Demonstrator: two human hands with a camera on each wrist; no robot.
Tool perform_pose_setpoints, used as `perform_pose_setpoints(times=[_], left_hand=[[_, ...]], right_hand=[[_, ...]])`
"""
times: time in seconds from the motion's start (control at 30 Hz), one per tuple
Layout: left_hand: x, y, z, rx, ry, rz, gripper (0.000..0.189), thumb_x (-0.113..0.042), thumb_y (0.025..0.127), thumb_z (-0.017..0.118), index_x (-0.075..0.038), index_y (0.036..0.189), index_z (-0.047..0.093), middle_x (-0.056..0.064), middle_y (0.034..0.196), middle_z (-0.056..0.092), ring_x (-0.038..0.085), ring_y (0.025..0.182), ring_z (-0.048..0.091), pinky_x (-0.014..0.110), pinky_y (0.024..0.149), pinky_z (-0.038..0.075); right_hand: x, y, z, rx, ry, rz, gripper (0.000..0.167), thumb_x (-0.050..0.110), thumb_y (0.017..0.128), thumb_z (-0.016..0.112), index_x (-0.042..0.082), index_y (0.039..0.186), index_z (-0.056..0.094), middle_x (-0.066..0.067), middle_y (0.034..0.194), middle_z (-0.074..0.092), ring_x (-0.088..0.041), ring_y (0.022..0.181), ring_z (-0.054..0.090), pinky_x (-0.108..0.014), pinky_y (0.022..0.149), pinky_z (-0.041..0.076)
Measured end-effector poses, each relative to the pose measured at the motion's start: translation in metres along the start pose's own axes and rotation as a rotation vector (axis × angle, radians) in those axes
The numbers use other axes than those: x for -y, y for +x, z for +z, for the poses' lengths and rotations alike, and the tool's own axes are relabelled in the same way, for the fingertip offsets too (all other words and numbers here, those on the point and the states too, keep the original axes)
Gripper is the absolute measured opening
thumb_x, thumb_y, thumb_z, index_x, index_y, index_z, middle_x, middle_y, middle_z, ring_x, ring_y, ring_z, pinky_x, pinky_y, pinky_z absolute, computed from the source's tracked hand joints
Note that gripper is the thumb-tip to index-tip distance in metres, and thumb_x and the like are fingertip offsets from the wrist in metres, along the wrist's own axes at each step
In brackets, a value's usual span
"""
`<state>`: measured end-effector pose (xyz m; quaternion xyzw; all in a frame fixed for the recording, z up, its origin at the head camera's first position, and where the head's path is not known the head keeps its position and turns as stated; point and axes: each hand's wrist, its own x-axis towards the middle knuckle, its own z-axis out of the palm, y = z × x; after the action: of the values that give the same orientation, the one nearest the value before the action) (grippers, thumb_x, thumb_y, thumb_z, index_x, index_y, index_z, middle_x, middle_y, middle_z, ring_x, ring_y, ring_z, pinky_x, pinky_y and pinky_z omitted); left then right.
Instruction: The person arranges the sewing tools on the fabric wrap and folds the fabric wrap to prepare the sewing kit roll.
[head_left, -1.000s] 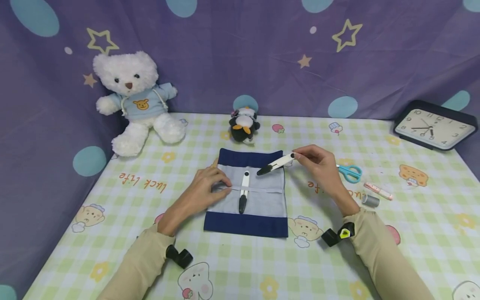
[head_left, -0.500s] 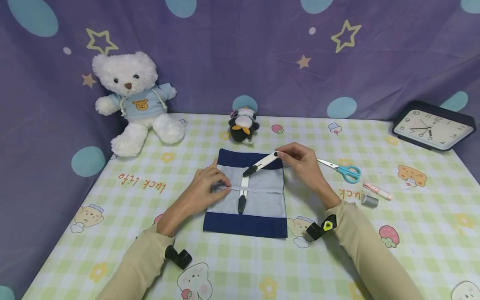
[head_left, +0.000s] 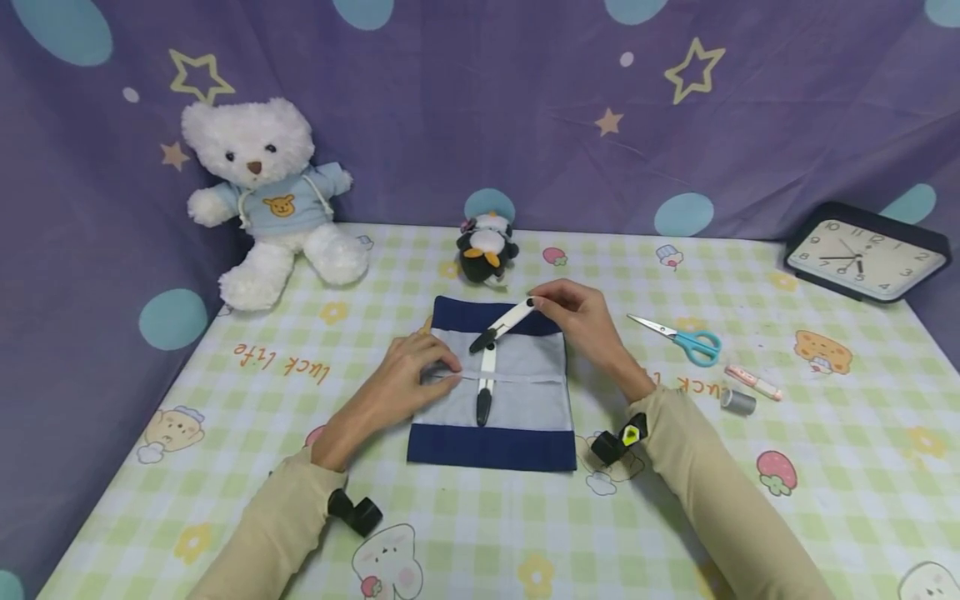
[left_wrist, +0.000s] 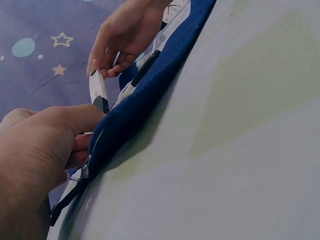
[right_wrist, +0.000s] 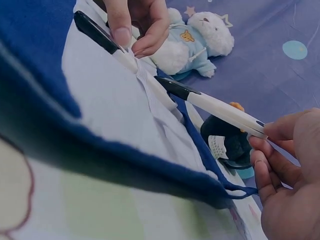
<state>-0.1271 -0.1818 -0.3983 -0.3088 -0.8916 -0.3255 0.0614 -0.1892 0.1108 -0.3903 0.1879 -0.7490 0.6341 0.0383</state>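
An unrolled navy and grey cloth case point(head_left: 491, 450) has a thin elastic band point(head_left: 532, 379) across its middle. Under the band lies a slim white tool with a black tip point(head_left: 488, 360). My left hand point(head_left: 405, 379) is at the case's left side, thumb and forefinger pinching the band there. Between thumb and fingertips my right hand point(head_left: 581, 321) holds a second slim white tool with a black tip point(right_wrist: 220, 107) by its white end, slanted over the case. Its black tip points down-left, overlapping the top of the lying tool in the head view.
Right of the case are blue-handled scissors point(head_left: 693, 343), a pink and white pen-like stick point(head_left: 753, 382) and a grey thread spool point(head_left: 738, 402). A penguin plush point(head_left: 487, 250) sits behind the case, a white teddy bear point(head_left: 277, 208) at back left, a clock point(head_left: 870, 254) at back right.
My right hand has moved left with its tool, from the case's right edge to over the lying tool's top. The scissors' blades have come into sight. My left hand stays in place.
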Motion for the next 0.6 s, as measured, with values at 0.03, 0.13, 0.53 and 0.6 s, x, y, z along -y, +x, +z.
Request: perform_pose_setpoints(times=[0.03, 0.13, 0.53, 0.6], left_hand=[[0.000, 0.000, 0.000, -0.001, 0.001, 0.002, 0.009, -0.016, 0.090, 0.081, -0.014, 0.097, 0.075, 0.001, 0.105, 0.069, 0.024, 0.109, 0.061, 0.049, 0.099, 0.036], [0.000, 0.000, 0.000, -0.003, -0.002, 0.004, 0.009, -0.015, 0.090, 0.081, -0.013, 0.096, 0.075, 0.002, 0.105, 0.070, 0.025, 0.109, 0.061, 0.050, 0.099, 0.036], [0.001, 0.001, 0.000, -0.004, -0.002, 0.010, 0.009, -0.016, 0.090, 0.081, -0.014, 0.097, 0.075, 0.001, 0.105, 0.069, 0.024, 0.107, 0.061, 0.049, 0.098, 0.036], [0.001, 0.001, 0.000, -0.003, -0.002, 0.009, 0.009, -0.016, 0.090, 0.081, -0.014, 0.097, 0.075, 0.001, 0.105, 0.069, 0.023, 0.107, 0.062, 0.049, 0.097, 0.036]], right_hand=[[0.001, 0.001, 0.001, 0.000, -0.006, 0.004, 0.017, 0.005, 0.101, 0.067, -0.005, 0.112, 0.074, -0.018, 0.105, 0.073, -0.036, 0.097, 0.067, -0.026, 0.084, 0.053], [0.004, 0.003, 0.003, 0.004, -0.027, 0.018, 0.017, 0.006, 0.101, 0.068, -0.004, 0.113, 0.075, -0.017, 0.106, 0.073, -0.037, 0.096, 0.067, -0.026, 0.084, 0.052], [0.010, 0.016, 0.011, 0.090, -0.055, 0.015, 0.019, 0.006, 0.103, 0.064, -0.005, 0.115, 0.073, -0.015, 0.109, 0.073, -0.038, 0.102, 0.067, -0.030, 0.085, 0.053], [0.010, 0.019, 0.013, 0.102, -0.049, 0.019, 0.020, 0.005, 0.103, 0.064, -0.008, 0.115, 0.072, -0.016, 0.110, 0.073, -0.036, 0.102, 0.067, -0.030, 0.086, 0.053]])
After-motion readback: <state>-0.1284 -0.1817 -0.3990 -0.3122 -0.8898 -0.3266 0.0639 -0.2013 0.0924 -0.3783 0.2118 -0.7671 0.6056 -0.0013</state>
